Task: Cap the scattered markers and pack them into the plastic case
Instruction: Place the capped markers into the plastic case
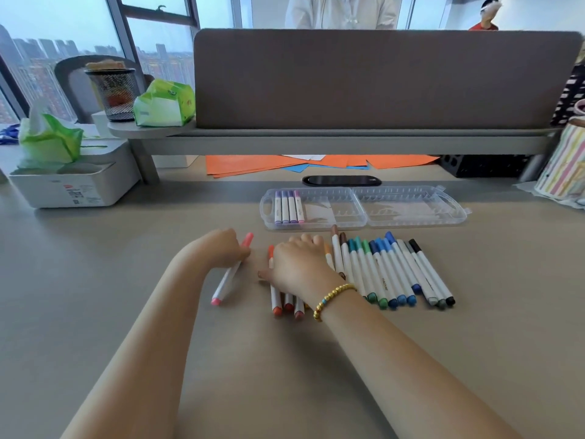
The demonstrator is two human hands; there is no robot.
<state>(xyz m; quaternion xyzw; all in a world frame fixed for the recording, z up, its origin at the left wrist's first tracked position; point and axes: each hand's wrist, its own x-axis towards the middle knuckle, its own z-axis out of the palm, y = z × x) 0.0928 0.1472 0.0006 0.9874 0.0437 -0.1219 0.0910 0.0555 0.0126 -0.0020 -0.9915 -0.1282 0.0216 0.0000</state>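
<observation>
Orange paper (pixel 316 164) under shelf; black phone (pixel 342 180) (flat); mesh cup (pixel 115 93) upright.

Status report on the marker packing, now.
Left hand grips pink marker. Right hand rests on red-orange markers. Plastic case open, four purple markers in. Nothing blocking.

A beige desk (pixel 95 280) backs onto a brown partition (pixel 380 80); windows (pixel 63 33) give daylight left.

Left hand (pixel 223 248) grips a pink marker (pixel 232 270); right hand (pixel 297 264) rests on red markers (pixel 286 301).
</observation>
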